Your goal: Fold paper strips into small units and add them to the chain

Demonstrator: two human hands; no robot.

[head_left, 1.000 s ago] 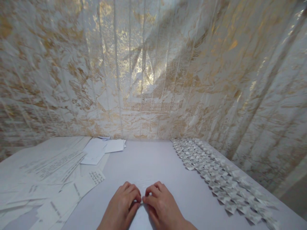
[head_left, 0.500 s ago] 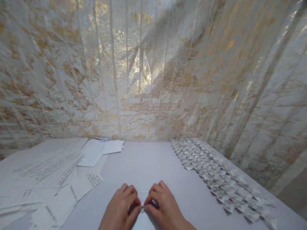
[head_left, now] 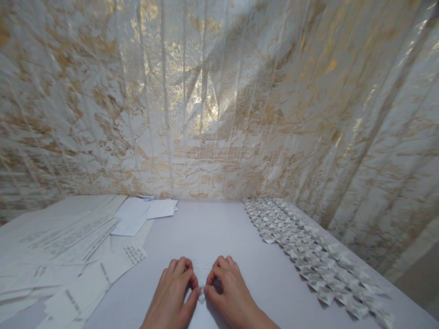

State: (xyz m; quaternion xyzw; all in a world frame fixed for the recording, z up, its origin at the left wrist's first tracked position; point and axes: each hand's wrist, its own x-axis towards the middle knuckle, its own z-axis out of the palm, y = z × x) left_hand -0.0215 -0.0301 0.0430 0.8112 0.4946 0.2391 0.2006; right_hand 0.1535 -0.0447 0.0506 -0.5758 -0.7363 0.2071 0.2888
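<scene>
A small folded piece of white paper [head_left: 201, 296] sits between my hands at the front middle of the table. My left hand [head_left: 176, 288] pinches its left side with thumb and forefinger. From the other side, the thumb and fingers of my right hand [head_left: 228, 288] close in a pinch at its right edge. The fingertips cover part of the piece, so its exact folds are hard to make out.
On the right lie rows of small folded paper pieces [head_left: 308, 256] along the edge of the white table [head_left: 206, 228]. Printed paper sheets [head_left: 68, 256] and blank white paper slips [head_left: 132, 217] spread over the left. A white and gold curtain [head_left: 206, 114] hangs behind.
My fingertips have moved slightly apart and up, and more of the small folded paper shows between them. The piles on both sides stay as they were.
</scene>
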